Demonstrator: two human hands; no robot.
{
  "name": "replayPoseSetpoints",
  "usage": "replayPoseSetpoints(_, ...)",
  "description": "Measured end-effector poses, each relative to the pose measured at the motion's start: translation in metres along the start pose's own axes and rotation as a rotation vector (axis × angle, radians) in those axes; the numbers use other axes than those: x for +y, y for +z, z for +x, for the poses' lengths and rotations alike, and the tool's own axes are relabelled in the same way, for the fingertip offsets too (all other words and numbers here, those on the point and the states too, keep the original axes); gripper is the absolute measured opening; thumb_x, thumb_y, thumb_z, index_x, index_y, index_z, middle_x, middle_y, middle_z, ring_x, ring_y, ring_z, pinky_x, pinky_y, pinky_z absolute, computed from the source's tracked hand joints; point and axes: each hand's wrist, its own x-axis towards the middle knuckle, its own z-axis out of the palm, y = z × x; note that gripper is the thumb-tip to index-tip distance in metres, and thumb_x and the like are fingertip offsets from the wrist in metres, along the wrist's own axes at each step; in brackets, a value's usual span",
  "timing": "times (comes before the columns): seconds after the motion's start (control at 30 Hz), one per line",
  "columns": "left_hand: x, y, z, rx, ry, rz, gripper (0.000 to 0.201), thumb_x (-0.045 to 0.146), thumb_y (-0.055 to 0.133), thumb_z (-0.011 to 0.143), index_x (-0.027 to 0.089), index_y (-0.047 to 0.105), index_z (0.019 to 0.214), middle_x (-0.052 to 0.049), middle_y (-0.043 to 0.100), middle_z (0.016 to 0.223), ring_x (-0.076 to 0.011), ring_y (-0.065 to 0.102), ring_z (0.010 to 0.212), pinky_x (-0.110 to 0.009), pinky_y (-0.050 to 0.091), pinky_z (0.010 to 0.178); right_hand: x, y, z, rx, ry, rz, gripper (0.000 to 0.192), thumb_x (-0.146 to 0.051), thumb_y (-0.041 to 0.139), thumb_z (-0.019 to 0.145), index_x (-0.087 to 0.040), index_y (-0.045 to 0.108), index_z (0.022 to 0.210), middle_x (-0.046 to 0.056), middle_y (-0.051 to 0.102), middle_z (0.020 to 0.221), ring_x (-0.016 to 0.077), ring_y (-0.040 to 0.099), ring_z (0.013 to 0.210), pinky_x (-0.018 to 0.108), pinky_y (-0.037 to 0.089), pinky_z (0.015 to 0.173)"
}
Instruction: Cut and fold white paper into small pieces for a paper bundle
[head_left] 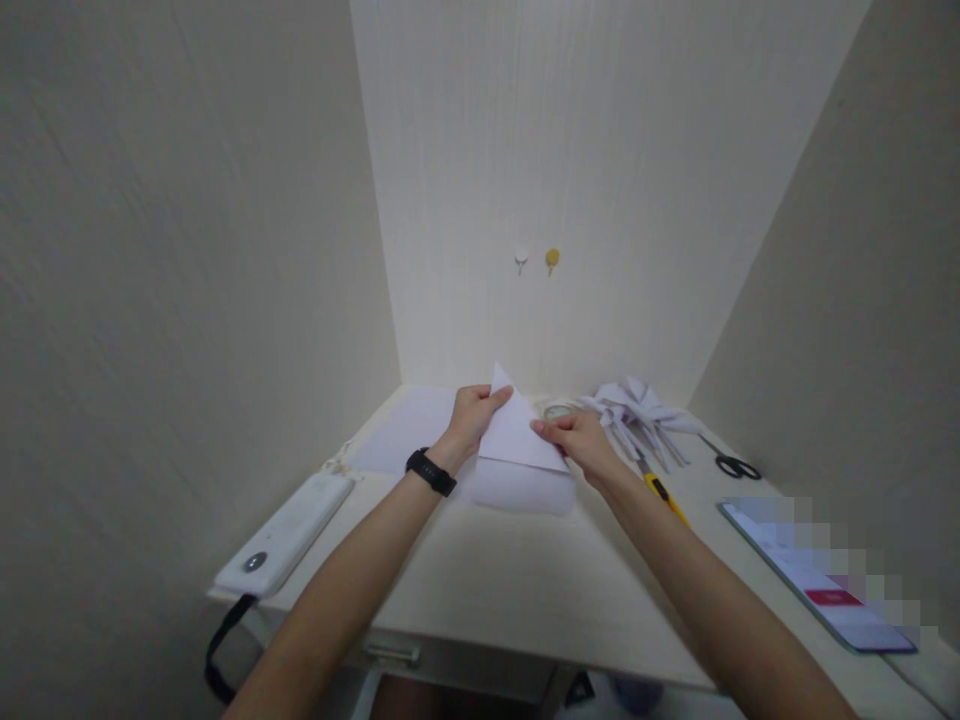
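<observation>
A sheet of white paper [517, 440] is held up over the desk, its top folded to a point and a loose strip hanging below the fold line. On its left edge my left hand [475, 412] grips it, thumb on the front and fingers behind. My right hand [576, 440] pinches the slanted right edge between thumb and fingers. More white paper [405, 430] lies flat on the desk behind my left hand. Just beyond my right hand sits a roll of tape [557, 411], partly hidden.
Folded paper pieces [637, 410] are heaped at the back right. A yellow utility knife [666, 498], black-handled scissors [738, 467] and a lit tablet [817, 580] lie along the right. A white device [289, 535] with a strap rests at the left edge. Walls enclose the desk [480, 590].
</observation>
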Motion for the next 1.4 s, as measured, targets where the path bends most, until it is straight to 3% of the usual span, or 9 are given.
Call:
replayPoseSetpoints(0.13, -0.014, -0.009, -0.002, -0.023, -0.049, -0.021, 0.041, 0.046, 0.084, 0.057, 0.012, 0.061, 0.061, -0.003, 0.061, 0.058, -0.0123, 0.052, 0.048, -0.025, 0.039, 0.047, 0.018, 0.007, -0.008, -0.041, 0.176, 0.117, 0.049, -0.061, 0.077, 0.054, -0.017, 0.055, 0.046, -0.006, 0.039, 0.042, 0.0074, 0.03, 0.042, 0.023, 0.024, 0.043)
replayPoseSetpoints(0.27, -0.022, -0.016, 0.0, -0.044, -0.046, -0.027, 0.045, 0.051, 0.084, 0.057, 0.012, 0.062, 0.062, -0.003, 0.061, 0.058, -0.0125, 0.052, 0.049, -0.025, 0.039, 0.048, 0.028, 0.009, -0.009, -0.053, 0.168, 0.108, 0.051, -0.059, 0.078, 0.057, -0.018, 0.05, 0.043, -0.006, 0.038, 0.041, 0.0068, 0.028, 0.042, 0.023, 0.022, 0.043)
replayPoseSetpoints(0.6, -0.027, -0.025, 0.003, -0.029, 0.001, 0.051, 0.046, 0.054, 0.082, 0.057, 0.014, 0.058, 0.058, -0.001, 0.057, 0.056, -0.0101, 0.047, 0.048, -0.023, 0.034, 0.047, 0.041, 0.014, -0.01, -0.071, 0.188, 0.086, 0.046, -0.056, 0.079, 0.057, -0.014, 0.061, 0.05, -0.004, 0.045, 0.043, 0.0067, 0.032, 0.044, 0.024, 0.024, 0.045)
replayPoseSetpoints(0.73, -0.028, -0.031, 0.007, -0.016, 0.0, 0.084, 0.045, 0.053, 0.081, 0.059, 0.015, 0.058, 0.058, 0.0, 0.057, 0.056, -0.0105, 0.048, 0.048, -0.023, 0.034, 0.047, 0.047, 0.018, -0.011, -0.065, 0.212, 0.076, 0.046, -0.055, 0.08, 0.056, -0.015, 0.059, 0.046, -0.005, 0.043, 0.04, 0.0061, 0.031, 0.042, 0.023, 0.023, 0.043)
replayPoseSetpoints(0.97, -0.027, -0.047, 0.016, 0.065, 0.005, 0.055, 0.036, 0.043, 0.081, 0.065, 0.015, 0.06, 0.059, -0.001, 0.06, 0.057, -0.0112, 0.05, 0.049, -0.023, 0.036, 0.048, 0.049, 0.023, -0.013, -0.052, 0.319, 0.13, 0.04, -0.051, 0.083, 0.05, -0.015, 0.067, 0.051, 0.004, 0.062, 0.053, 0.0124, 0.052, 0.048, 0.027, 0.045, 0.05)
replayPoseSetpoints(1.2, -0.026, -0.055, 0.021, 0.129, -0.068, -0.019, 0.028, 0.032, 0.081, 0.07, 0.013, 0.062, 0.063, -0.003, 0.062, 0.059, -0.0124, 0.053, 0.049, -0.025, 0.041, 0.05, 0.045, 0.013, -0.011, -0.067, 0.313, 0.134, 0.041, -0.05, 0.085, 0.05, -0.014, 0.067, 0.051, 0.003, 0.061, 0.052, 0.0111, 0.052, 0.049, 0.027, 0.048, 0.053)
replayPoseSetpoints(1.4, -0.034, -0.046, 0.017, 0.138, -0.092, -0.113, 0.031, 0.032, 0.083, 0.068, 0.012, 0.06, 0.063, -0.003, 0.062, 0.061, -0.0118, 0.055, 0.051, -0.024, 0.043, 0.051, 0.039, 0.0, -0.006, -0.08, 0.312, 0.185, 0.04, -0.053, 0.081, 0.056, -0.016, 0.066, 0.058, 0.003, 0.064, 0.061, 0.0134, 0.057, 0.057, 0.027, 0.048, 0.058)
